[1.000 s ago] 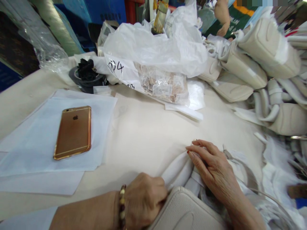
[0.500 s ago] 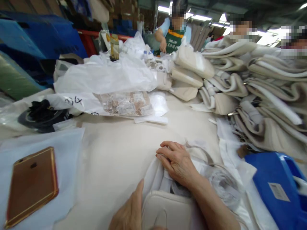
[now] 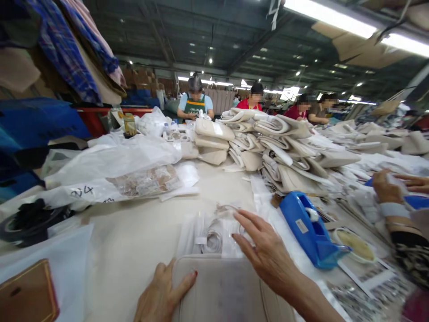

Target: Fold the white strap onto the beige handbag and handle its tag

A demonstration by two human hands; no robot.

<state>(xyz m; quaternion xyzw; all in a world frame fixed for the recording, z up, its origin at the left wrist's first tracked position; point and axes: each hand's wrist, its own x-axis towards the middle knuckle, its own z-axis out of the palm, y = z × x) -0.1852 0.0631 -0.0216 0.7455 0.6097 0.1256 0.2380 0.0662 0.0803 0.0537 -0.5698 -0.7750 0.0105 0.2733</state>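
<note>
Two hands flank a beige bag at the table's near side, the left hand's thumb spread onto its edge, grip unclear, the right hand's fingers loosely parted, empty, beside a plastic-wrapped coiled strap.

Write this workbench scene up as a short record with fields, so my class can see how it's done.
Left hand: thumb on the beige bag, other fingers by its left edge
Right hand: fingers spread near the bag's upper right; contact unclear
Beyond the bag: pale coil
Left side: phone on a pale sheet, partly out of frame
Right side: blue dispenser, shallow bowl
Far side: folded beige pieces in a pile
Right edge: another person's hand
</note>
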